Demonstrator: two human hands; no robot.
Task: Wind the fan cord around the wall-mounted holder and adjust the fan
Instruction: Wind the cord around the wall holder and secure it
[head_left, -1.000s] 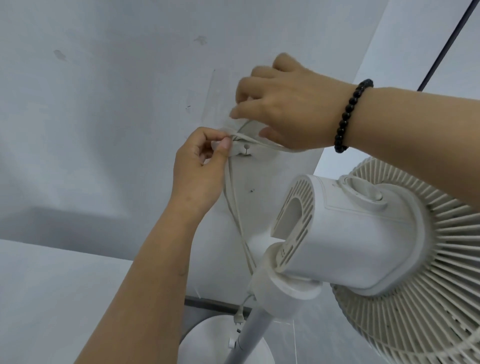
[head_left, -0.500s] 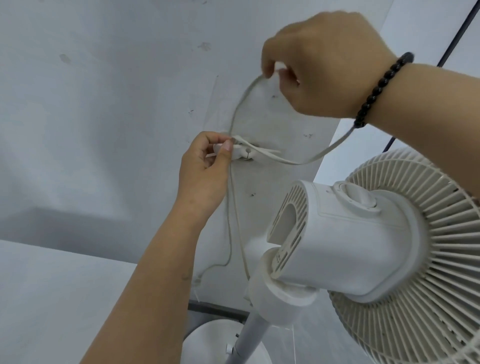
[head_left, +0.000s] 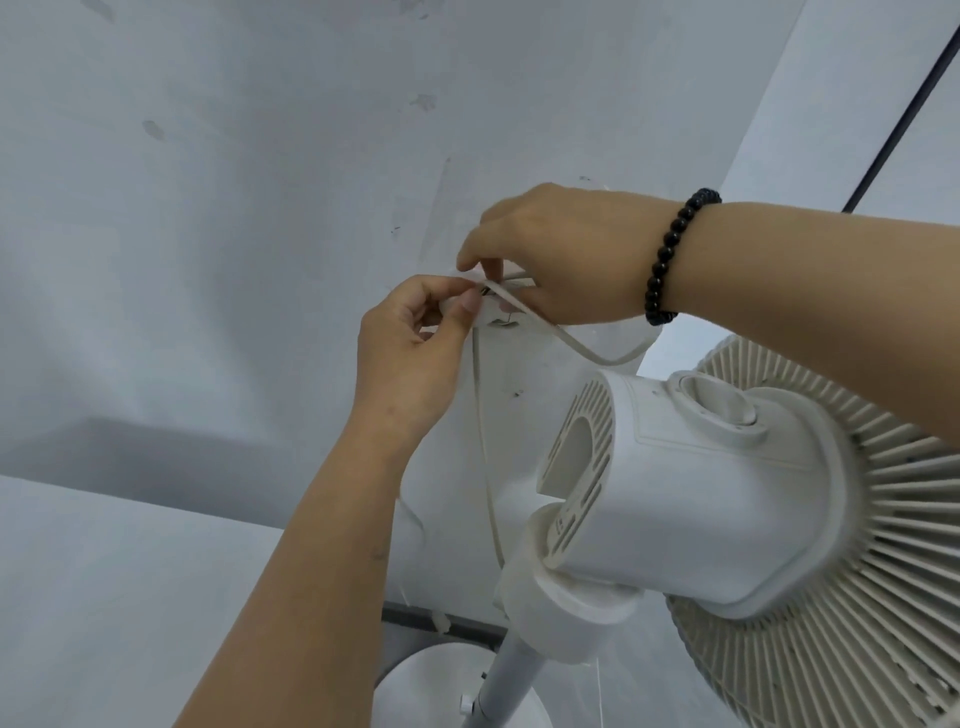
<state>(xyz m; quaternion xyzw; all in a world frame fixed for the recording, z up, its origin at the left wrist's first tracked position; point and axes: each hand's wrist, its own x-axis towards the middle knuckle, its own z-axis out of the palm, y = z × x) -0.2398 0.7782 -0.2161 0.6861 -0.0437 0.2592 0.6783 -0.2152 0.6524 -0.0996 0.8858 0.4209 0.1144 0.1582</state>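
A small white wall-mounted holder (head_left: 500, 316) sits on the pale wall at mid frame, mostly covered by fingers. The white fan cord (head_left: 485, 447) drops from it to the fan's neck, and a loop of it curves right under my right wrist. My left hand (head_left: 415, 358) pinches the cord against the holder's left side with thumb and forefinger. My right hand (head_left: 550, 260), with a black bead bracelet on the wrist, presses the cord down onto the holder from above. The white stand fan (head_left: 717, 499) fills the lower right, its grille facing right.
The fan's pole and round base (head_left: 426, 691) stand on the floor below. A dark skirting strip (head_left: 415, 618) runs along the wall's foot. A black line (head_left: 904, 109) runs down the wall at the upper right. The wall (head_left: 208, 260) is scuffed.
My right hand has come down from above the holder, bringing the raised cord loop onto the holder. My left hand has kept its pinch at the holder.
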